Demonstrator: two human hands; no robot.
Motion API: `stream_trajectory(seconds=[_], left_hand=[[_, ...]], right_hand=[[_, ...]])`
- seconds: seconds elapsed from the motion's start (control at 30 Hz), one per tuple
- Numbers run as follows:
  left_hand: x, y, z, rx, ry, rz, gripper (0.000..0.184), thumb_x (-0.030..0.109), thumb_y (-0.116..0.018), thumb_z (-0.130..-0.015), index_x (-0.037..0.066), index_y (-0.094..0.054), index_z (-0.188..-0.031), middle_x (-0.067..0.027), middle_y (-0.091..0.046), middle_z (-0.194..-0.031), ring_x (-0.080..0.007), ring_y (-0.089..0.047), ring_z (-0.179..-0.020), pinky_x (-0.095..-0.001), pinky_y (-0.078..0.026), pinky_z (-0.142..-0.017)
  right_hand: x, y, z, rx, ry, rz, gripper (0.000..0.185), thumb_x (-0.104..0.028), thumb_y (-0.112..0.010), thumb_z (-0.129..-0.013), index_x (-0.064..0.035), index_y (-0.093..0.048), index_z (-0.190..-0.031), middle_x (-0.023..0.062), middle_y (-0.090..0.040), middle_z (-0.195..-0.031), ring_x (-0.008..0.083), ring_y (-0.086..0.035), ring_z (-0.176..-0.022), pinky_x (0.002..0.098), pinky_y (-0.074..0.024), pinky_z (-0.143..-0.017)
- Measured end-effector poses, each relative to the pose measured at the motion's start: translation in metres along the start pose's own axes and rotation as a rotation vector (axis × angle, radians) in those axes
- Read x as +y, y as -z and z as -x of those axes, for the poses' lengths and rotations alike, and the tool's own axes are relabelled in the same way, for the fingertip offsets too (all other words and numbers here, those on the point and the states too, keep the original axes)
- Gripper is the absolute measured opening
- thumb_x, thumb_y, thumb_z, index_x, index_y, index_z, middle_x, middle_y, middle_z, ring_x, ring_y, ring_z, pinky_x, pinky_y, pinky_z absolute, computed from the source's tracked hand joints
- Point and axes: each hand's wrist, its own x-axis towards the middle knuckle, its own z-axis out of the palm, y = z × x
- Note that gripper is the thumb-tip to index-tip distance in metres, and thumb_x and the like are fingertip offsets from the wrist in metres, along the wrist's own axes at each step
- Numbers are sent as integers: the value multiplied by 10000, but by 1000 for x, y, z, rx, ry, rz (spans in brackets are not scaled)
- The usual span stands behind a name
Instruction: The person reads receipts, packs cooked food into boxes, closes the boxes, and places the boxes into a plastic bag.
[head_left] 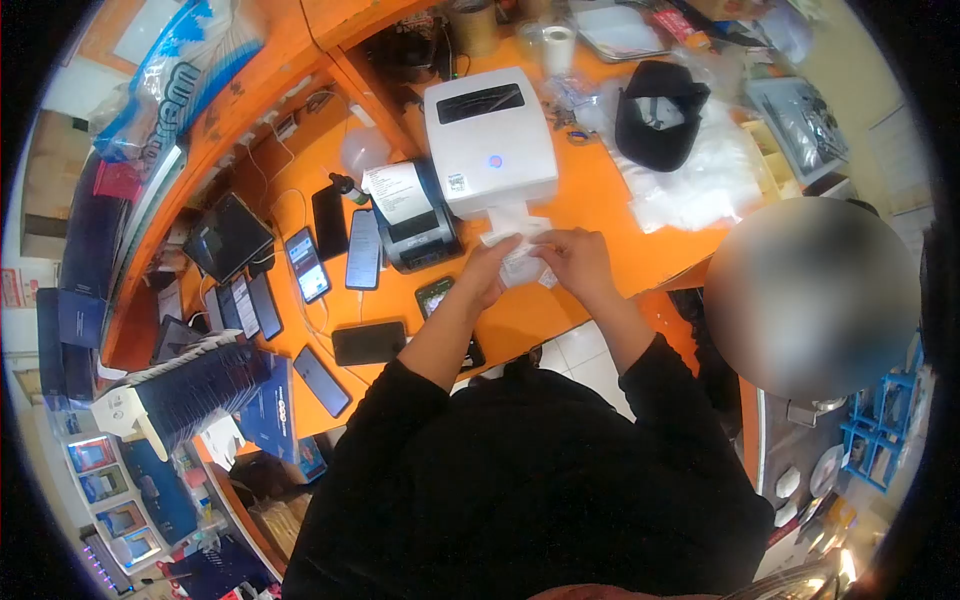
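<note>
Packet (522, 267): clear and white, plastic perhaps; just below the printer (495, 145).
Left hand (487, 272): pinching its left side.
Right hand (577, 262): fingertips pinching its upper right.
Box (119, 411): dark slim packs (205, 388) in a row.
Crate (882, 432): blue, contents blurred.
Packet's print: too small to read.

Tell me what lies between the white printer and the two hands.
White paper: in the head view it spans from the front of the white printer to the left hand and right hand, which grasp it.
</note>
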Motion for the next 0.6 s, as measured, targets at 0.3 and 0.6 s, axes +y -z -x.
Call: stream_trajectory(seconds=[0.3, 0.6], left_hand=[[-16, 32, 34, 220, -219, -44, 406, 299, -463, -976, -2, -472, -1248, -129, -589, -1151, -241, -624, -965, -372, -517, -826], [3, -28, 196, 127, -854, -579, 417, 276, -454, -985, -90, -548, -1160, -126, -620, -1074, -181, -572, -997, -300, -435, -860]], right_hand=[[-24, 4, 52, -49, -218, -350, 113, -226, -714, -785, -119, -711, -821, 32, -611, -619, 137, -557, -546, 281, -423, -514], [-91, 96, 181, -136, -258, -1229, 116, -101, -695, -816, -19, -681, -897, 36, -671, -847, 87, -600, -758, 218, -467, -701]])
